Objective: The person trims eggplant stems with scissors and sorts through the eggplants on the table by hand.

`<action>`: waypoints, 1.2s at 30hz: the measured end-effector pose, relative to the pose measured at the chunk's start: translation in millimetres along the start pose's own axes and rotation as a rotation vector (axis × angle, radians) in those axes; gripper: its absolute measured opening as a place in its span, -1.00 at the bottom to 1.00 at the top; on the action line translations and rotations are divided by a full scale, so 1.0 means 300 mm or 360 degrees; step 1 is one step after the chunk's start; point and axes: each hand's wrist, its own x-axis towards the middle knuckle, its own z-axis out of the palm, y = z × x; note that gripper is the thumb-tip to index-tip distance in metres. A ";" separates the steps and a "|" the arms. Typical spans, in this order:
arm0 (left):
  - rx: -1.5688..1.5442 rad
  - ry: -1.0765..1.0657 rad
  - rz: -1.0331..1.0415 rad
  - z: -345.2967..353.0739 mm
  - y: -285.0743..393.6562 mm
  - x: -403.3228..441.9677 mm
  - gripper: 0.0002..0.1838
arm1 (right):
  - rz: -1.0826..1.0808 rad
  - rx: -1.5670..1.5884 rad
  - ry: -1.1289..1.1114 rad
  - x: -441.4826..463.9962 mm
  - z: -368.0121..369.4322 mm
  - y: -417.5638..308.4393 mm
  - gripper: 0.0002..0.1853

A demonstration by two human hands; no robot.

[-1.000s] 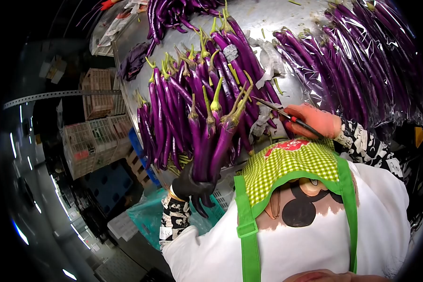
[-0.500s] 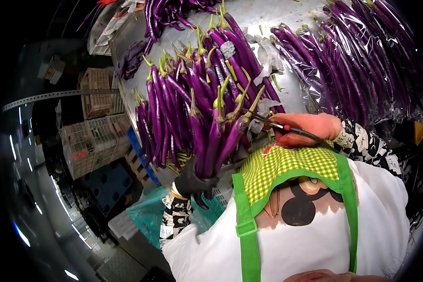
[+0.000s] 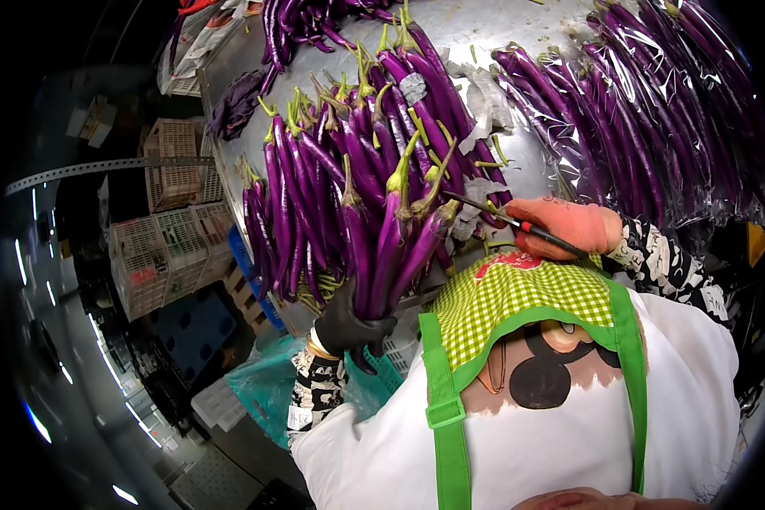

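Note:
My left hand, in a black glove, is wrapped round the lower ends of several purple eggplants, whose stems point up. In an orange glove, my right hand grips scissors with red and black handles. The blades point left, close to the stem of the rightmost held eggplant. Behind the held bunch, a pile of loose eggplants lies on the metal table. Stem scraps and pieces of grey-white wrapping lie just beyond the blades.
Eggplants in clear plastic lie at the right. More loose eggplants and a dark cloth are at the table's far left. Plastic crates stand left of the table. A teal bag hangs below my left hand.
The right hand and scissors moved left to the held stems, then back slightly right. One stem of the held bunch is now shorter, and a cut stem piece lies beyond the blades.

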 end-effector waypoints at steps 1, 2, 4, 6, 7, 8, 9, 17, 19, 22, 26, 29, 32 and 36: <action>0.0014 0.0004 0.0002 0.004 0.015 0.002 -0.26 | 0.0019 0.0028 -0.0046 0.001 -0.011 -0.023 -0.65; 0.0027 0.0008 0.0003 0.008 0.036 0.004 -0.25 | 0.0037 0.0056 -0.0091 0.003 -0.016 -0.042 -0.65; 0.0019 0.0003 -0.0009 0.019 0.077 0.004 -0.22 | -0.0012 0.0033 0.0004 0.016 -0.005 -0.065 -0.64; 0.0054 0.0015 0.0061 0.029 0.085 0.006 -0.20 | -0.0076 0.0010 0.0078 0.017 0.010 -0.065 -0.63; 0.0072 0.0028 0.0079 0.029 0.077 0.004 -0.19 | -0.0116 -0.0001 0.0105 0.018 0.022 -0.054 -0.63; 0.0091 0.0040 0.0096 0.028 0.068 0.002 -0.18 | -0.0157 -0.0013 0.0132 0.021 0.030 -0.044 -0.62; 0.0099 0.0054 0.0079 0.026 0.057 -0.003 -0.18 | -0.0071 -0.0055 0.0089 0.024 0.030 -0.034 -0.58; 0.0175 -0.0008 0.0125 0.019 0.057 0.005 -0.17 | -0.0423 -0.0406 0.0267 0.027 -0.019 -0.012 -0.56; 0.0140 -0.0054 0.0111 0.025 0.062 0.015 -0.16 | -0.0447 -0.0439 0.0196 0.036 -0.028 -0.023 -0.56; 0.0005 -0.0121 -0.0169 0.031 0.121 0.014 -0.12 | -0.0427 -0.0442 0.0111 0.049 -0.032 -0.046 -0.59; -0.0028 -0.0136 -0.0236 0.032 0.123 0.009 -0.12 | -0.0299 -0.0378 0.0095 0.030 -0.010 -0.064 -0.63; -0.0046 -0.0149 -0.0258 0.029 0.097 0.003 -0.12 | -0.0237 -0.0344 0.0102 0.016 0.007 -0.009 -0.65; 0.0028 -0.0137 -0.0144 0.025 0.086 0.006 -0.13 | -0.0134 -0.0294 0.0080 0.011 0.006 0.006 -0.69; -0.0014 -0.0201 -0.0291 0.025 0.134 0.012 -0.13 | -0.0193 -0.0180 0.0139 0.032 0.011 0.027 -0.76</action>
